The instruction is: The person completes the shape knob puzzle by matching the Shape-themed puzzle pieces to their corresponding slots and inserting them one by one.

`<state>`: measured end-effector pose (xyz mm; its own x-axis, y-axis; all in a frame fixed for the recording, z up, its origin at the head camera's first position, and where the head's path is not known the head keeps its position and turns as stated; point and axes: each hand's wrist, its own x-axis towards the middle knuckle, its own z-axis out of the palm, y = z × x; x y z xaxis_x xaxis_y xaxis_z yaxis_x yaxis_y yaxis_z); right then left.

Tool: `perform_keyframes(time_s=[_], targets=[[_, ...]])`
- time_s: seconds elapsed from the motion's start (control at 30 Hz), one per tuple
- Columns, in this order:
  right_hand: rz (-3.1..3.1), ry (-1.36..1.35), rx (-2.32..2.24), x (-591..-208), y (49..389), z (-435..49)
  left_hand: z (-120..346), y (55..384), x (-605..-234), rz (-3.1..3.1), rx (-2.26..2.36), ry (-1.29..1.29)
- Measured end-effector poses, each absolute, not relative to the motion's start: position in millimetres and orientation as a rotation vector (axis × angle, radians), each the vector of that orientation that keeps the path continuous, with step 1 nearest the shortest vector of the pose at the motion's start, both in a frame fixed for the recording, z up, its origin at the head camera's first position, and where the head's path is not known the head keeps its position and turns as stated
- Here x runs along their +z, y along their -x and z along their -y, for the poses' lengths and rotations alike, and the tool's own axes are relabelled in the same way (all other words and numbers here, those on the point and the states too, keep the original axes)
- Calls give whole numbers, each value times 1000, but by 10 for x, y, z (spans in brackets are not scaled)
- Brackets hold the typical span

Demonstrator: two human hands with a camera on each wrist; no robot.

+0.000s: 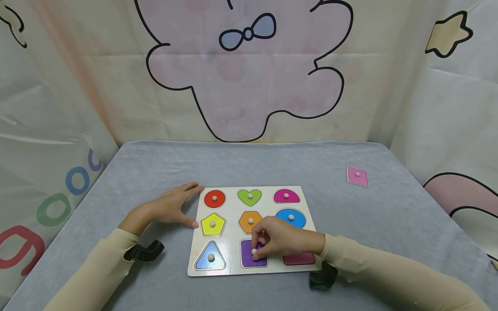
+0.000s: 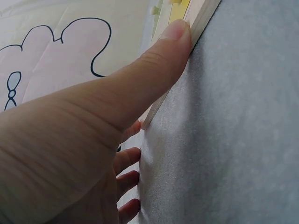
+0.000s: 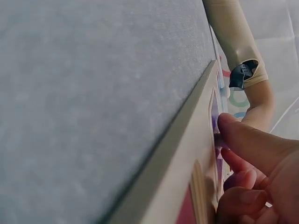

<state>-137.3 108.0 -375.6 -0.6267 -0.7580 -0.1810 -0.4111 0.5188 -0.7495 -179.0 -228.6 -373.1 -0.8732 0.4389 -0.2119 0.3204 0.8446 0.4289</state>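
Closest thing from the head view is the pair of cream sleeves coming up from the bottom edge, each with a dark wrist strap. They lead to the puzzle board [image 1: 256, 268], a pale wooden tray lying flat on the grey table cover [image 1: 155, 164]. The right hand [image 1: 280, 239] is curled over the board's near row, fingers pinching the little knob of the purple square [image 1: 249, 257], which sits in the middle slot of that row. Right of it on the board is a bare magenta recess [image 1: 299, 258]. The left hand [image 1: 171, 209] lies flat on the cloth just off the board's left edge, fingers stretched out and relaxed, thumb against the edge by the yellow pentagon [image 1: 212, 224]. Also seated in the board: red circle [image 1: 215, 198], green heart [image 1: 249, 197], magenta half-round [image 1: 286, 196], orange hexagon [image 1: 249, 221], blue oval [image 1: 292, 217], blue triangle [image 1: 210, 257]. A pink diamond piece [image 1: 357, 176] lies loose on the cloth, well off to the board's far right.

Left wrist view: the thumb [image 2: 159, 60] presses flat along the board's side, the other fingers loose on the cloth, gripping nothing.

Right wrist view: fingertips [image 3: 233, 128] nip the knob at the board's surface, the rest of the fingers tucked in below.
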Motion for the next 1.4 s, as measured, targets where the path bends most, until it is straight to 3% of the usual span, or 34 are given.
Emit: perform_keyframes(time_s=[0.87, 1.4], targets=[[-2230, 956, -922, -3755, 1403, -1070, 2292, 1784, -3743, -2721, 549, -558], [-2010, 1140, -964, -3636, 1606, -1198, 2297, 1800, -3773, -2731, 537, -554]])
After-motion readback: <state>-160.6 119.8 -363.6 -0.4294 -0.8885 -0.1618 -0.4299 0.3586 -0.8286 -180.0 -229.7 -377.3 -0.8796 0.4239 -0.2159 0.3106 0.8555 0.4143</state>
